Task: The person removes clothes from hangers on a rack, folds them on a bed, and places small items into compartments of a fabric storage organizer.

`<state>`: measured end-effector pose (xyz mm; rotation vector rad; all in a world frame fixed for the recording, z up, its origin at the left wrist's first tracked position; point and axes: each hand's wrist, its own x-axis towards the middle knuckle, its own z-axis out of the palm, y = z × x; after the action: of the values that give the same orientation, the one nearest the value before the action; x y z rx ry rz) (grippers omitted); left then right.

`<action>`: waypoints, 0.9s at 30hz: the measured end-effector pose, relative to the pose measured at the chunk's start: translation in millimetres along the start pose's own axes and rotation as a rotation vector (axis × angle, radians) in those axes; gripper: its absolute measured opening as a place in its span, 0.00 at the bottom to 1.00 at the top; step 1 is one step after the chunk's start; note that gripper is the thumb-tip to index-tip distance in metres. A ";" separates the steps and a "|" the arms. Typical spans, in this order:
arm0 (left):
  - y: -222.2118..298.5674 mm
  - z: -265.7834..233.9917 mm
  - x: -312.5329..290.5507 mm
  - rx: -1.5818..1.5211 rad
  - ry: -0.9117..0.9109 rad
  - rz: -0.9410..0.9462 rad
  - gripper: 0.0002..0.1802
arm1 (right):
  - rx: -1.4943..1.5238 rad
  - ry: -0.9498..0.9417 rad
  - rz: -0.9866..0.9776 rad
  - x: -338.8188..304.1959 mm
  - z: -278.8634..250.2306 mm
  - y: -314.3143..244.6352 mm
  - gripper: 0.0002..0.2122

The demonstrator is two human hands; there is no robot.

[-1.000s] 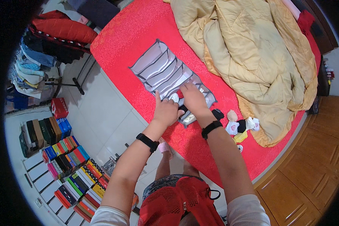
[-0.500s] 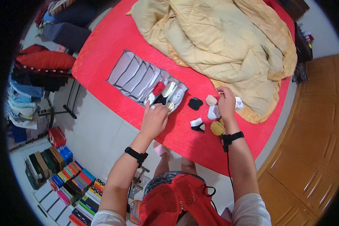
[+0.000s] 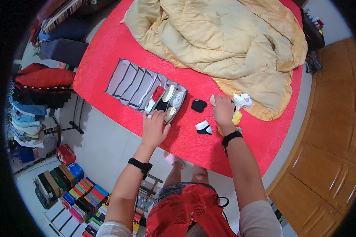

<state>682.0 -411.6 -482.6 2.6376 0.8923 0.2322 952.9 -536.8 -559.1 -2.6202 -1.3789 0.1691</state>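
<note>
Open red bedcover lies at twelve o'clock from my left hand beyond the grey organiser; the beige quilt blocks my right hand at twelve.

One view only, from a fisheye camera worn on the person's head. It looks steeply down over the chest and both forearms, which enter from the lower edge, onto the near edge of the red bed. The bed runs aslant from upper left to lower right, filling the upper middle of the round picture. The hands lie near the centre, at arm's reach below the lens. The rim bends straight lines: the floor curves at left, and the wooden cupboards bow at right. Dark corners ring the circle.
</note>
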 end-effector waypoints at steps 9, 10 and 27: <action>-35.0 -6.5 -22.3 0.005 -0.012 -0.105 0.31 | -0.276 -0.115 -0.011 18.9 38.6 -5.6 0.08; -34.3 -6.8 -22.3 0.005 -0.007 -0.119 0.31 | -0.281 -0.138 0.017 21.3 41.6 -4.3 0.08; -40.0 -13.9 35.0 0.027 -0.120 -0.203 0.36 | 0.809 -0.007 -0.173 99.5 -33.1 -163.7 0.12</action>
<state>683.7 -356.7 -483.1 2.5302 1.1189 0.0109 883.3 -367.1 -494.6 -1.8267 -1.1883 0.5736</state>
